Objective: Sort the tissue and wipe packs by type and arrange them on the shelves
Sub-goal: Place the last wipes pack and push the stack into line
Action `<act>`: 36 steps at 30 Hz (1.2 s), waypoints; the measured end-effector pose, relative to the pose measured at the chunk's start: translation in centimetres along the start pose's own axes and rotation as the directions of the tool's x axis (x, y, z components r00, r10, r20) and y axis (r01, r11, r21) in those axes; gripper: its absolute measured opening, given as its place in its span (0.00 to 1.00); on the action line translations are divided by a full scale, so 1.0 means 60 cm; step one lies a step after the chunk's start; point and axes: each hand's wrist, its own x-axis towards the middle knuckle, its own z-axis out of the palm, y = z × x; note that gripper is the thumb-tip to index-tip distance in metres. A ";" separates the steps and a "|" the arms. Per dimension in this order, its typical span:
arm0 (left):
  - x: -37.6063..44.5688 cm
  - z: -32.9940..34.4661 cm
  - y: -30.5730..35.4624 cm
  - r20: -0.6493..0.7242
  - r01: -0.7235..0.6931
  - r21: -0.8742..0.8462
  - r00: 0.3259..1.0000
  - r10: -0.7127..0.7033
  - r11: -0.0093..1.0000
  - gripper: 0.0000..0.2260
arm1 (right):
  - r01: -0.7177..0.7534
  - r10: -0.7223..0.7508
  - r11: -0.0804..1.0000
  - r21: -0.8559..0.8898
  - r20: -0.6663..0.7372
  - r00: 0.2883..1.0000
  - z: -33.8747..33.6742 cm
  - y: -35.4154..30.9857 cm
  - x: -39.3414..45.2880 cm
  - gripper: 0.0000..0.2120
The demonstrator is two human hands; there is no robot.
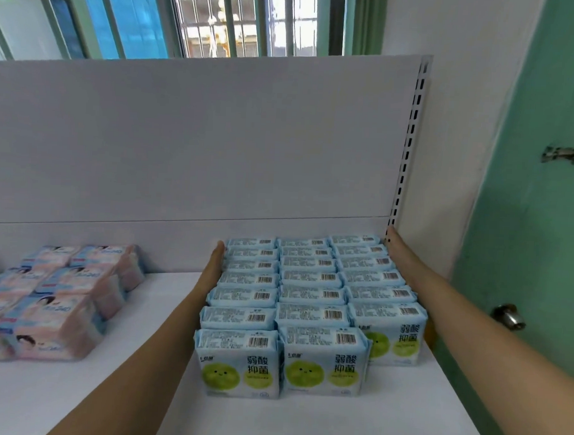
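blue packs (311, 304) stand in three rows at the right end of the shelf (107, 390) | left hand (212, 266) and right hand (400, 255) flat, fingers straight, press each side, likely to square the rows | pink packs (58, 299) apart, left

I saw light-blue plastic wipe packs with green round faces (311, 304) standing upright in three tight rows at the right end of the white shelf (74, 398). Well apart to their left lay pink-and-blue tissue packs (58, 302), stacked flat.
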 end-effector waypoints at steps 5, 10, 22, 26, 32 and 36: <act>-0.028 0.009 0.026 -0.058 0.014 0.156 0.998 -0.005 0.988 0.23 | -0.067 0.070 0.983 -0.171 0.015 0.997 0.003 -0.026 -0.048 0.41; -0.070 -0.045 0.087 -0.136 -0.166 0.355 0.964 0.227 0.920 0.31 | 0.155 -0.328 0.875 -0.458 -0.325 0.887 0.028 -0.099 -0.117 0.35; -0.279 -0.205 0.115 -0.298 -0.250 0.594 0.815 0.498 0.765 0.16 | 0.446 -0.413 0.839 -0.312 0.167 0.895 0.413 -0.087 -0.250 0.23; -0.328 -0.297 0.145 -0.274 -0.255 0.737 0.734 0.622 0.626 0.10 | 0.450 -0.392 0.854 -0.262 0.245 0.887 0.543 -0.073 -0.282 0.11; -0.368 -0.473 0.140 -0.284 -0.234 0.809 0.647 0.707 0.539 0.08 | 0.377 -0.328 0.871 -0.316 0.197 0.924 0.750 -0.036 -0.289 0.18; -0.359 -0.572 0.117 -0.273 -0.225 0.823 0.648 0.711 0.521 0.14 | 0.295 -0.254 0.904 -0.310 0.167 0.953 0.835 0.011 -0.236 0.22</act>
